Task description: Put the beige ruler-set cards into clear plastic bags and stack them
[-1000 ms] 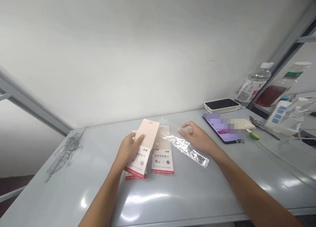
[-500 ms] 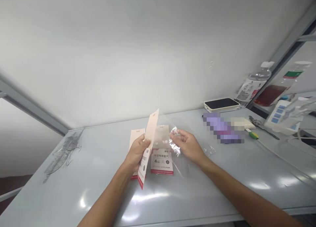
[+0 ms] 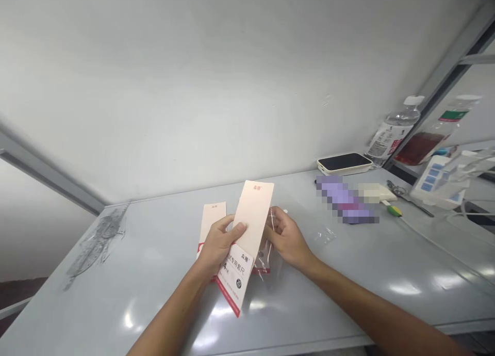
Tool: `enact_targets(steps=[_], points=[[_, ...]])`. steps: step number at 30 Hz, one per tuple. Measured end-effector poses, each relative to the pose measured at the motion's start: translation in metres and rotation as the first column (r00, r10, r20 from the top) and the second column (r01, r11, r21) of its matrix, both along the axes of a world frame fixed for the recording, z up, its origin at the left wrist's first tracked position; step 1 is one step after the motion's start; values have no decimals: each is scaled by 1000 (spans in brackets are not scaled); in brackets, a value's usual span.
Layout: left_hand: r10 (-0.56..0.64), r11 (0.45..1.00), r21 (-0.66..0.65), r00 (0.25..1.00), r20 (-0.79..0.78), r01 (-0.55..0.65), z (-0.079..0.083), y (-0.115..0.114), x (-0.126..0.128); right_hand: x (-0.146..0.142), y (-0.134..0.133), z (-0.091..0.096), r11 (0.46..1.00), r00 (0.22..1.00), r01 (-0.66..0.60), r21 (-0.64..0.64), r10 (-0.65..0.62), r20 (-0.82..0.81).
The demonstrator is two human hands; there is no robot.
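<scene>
My left hand (image 3: 219, 242) is closed on a cream packaging card (image 3: 253, 209) with red print and a red bottom strip, its thumb across the front. The card tilts, its top leaning right. Beside its right edge, my right hand (image 3: 288, 237) pinches a clear plastic bag (image 3: 269, 247); the card hides part of the bag. A second card (image 3: 214, 211) of the same kind lies on the table behind my left hand. Another card (image 3: 264, 265) lies under the bag, mostly covered by the held card and my right hand.
Clear rulers (image 3: 98, 237) lie on the grey table (image 3: 154, 294) at the left. To the right are a phone (image 3: 344, 162), a blurred purple item (image 3: 342, 198), a cable (image 3: 425, 238) and scissors (image 3: 410, 197). Two bottles, one a water bottle (image 3: 392, 131), stand near the wall.
My left hand has turned the held card so its printed front faces me more. My right hand, with the plastic bag, has come slightly closer to the card's right edge.
</scene>
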State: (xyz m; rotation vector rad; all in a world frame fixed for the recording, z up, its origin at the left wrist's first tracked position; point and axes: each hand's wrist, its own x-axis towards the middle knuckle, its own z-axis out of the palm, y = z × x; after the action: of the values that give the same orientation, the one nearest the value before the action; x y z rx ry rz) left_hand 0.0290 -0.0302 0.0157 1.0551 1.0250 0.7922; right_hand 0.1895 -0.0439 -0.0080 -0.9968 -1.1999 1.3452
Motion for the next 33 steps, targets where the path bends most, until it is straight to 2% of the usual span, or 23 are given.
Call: enact_targets(steps=[4, 6, 11, 17, 21, 27, 30, 33], points=[[-82, 996, 31, 997, 9, 81, 2, -1, 0, 1, -1, 1, 997, 996, -81, 15, 81, 24], [-86, 994, 66, 996, -14, 87, 2, -1, -1, 2, -1, 1, 995, 995, -97, 14, 97, 37], [42, 992, 120, 996, -74, -33, -3, 1, 0, 3, -1, 5, 996, 996, -84, -31, 85, 18], [105, 973, 213, 991, -88, -85, -3, 3, -1, 6, 0, 8, 990, 992, -124, -61, 123, -29], [132, 968, 237, 973, -187, -86, 1, 4, -5, 11, 2, 11, 991, 991, -105, -84, 97, -97], [-52, 974, 207, 978, -204, 95, -3, 9, -15, 14, 1, 16, 984, 983, -105, -147, 80, -167], [-176, 972, 130, 973, -151, 196, -3, 10, -20, 13, 2, 17, 982, 984, -99, -163, 72, -164], [-233, 971, 39, 970, -71, 237, 1, 9, -23, 13, 2, 18, 982, 985, -96, -164, 71, -155]])
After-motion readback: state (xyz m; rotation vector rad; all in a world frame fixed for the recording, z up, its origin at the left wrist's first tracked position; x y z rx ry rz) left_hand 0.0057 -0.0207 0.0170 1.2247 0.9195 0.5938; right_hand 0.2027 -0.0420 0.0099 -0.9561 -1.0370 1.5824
